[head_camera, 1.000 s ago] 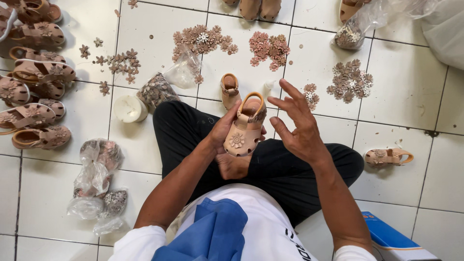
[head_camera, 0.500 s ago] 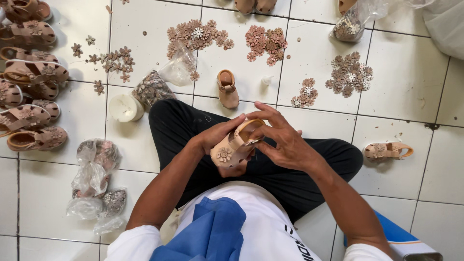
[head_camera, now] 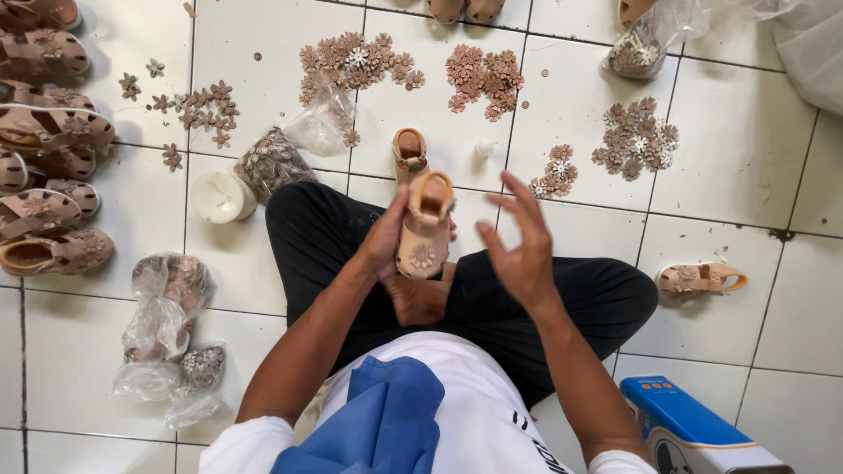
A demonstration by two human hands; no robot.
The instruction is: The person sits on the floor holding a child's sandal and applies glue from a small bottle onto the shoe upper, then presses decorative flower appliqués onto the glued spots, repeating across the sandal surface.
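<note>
White floor tiles (head_camera: 755, 167) carry the work, and the person sits cross-legged on them in black trousers. The left hand (head_camera: 386, 241) grips a small tan sandal (head_camera: 425, 230) held upright over the lap, a flower trim on its toe strap. The right hand (head_camera: 522, 250) hovers just beside it, fingers spread and holding nothing. Just beyond lies a second sandal (head_camera: 409, 154). Farther out are heaps of flower trims (head_camera: 356, 61), a white cup (head_camera: 219, 196), plastic bags (head_camera: 167, 325), a row of finished sandals (head_camera: 48, 211) at left, a lone sandal (head_camera: 701, 278) at right and a blue box (head_camera: 694, 430).
</note>
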